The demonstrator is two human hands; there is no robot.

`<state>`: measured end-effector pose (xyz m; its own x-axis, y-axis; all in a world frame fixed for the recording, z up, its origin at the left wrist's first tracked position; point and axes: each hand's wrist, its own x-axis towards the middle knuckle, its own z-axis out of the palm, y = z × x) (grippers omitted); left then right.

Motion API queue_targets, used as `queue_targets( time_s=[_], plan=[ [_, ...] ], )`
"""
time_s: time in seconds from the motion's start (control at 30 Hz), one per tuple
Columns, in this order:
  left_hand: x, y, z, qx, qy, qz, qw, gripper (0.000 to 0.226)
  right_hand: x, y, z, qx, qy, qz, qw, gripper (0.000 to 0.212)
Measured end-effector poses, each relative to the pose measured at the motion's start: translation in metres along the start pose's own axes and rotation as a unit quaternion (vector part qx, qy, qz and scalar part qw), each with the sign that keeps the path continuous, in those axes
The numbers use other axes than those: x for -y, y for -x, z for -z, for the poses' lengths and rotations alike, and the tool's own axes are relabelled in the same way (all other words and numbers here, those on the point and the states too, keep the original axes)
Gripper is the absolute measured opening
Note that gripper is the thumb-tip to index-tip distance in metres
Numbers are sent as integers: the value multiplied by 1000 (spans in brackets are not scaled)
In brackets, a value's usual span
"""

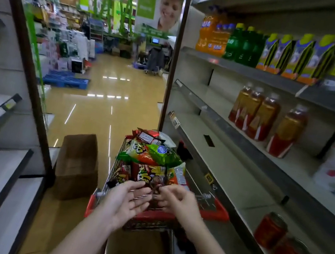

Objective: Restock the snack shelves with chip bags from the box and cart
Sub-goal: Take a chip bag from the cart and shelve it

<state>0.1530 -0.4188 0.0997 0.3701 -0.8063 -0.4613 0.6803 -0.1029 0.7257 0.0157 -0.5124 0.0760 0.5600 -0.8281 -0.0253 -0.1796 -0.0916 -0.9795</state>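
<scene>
Shiny tan store floor [103,102], grey metal shelves [231,176]; both hands' fingers [140,189] spread loose over red wire cart [214,211] of chip bags [152,157].

The red wire cart [215,212] heaped with chip bags [152,157] and the brown cardboard box [77,164] block the aisle, while the right grey shelf [232,172] is bare along its front edge.

Bright overhead light, floor [109,94] glare, blurred edges.
</scene>
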Motion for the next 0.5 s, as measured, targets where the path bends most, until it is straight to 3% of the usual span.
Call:
queue_targets(
  time_s=[0.1,0.17,0.4,0.5],
  plan=[
    [-21,-48,3,-27,15,7,1000,16,-15,-67,23,-49,-59,-78,994,10],
    [-34,-86,10,-53,33,11,998,15,-27,-121,33,-39,-60,-126,989,11],
    [-71,-209,10,-144,82,32,986,16,-87,-287,36,8,28,-241,970,12],
    [-77,-246,4,-160,90,43,982,18,-117,-343,32,17,106,-259,960,23]
  ],
)
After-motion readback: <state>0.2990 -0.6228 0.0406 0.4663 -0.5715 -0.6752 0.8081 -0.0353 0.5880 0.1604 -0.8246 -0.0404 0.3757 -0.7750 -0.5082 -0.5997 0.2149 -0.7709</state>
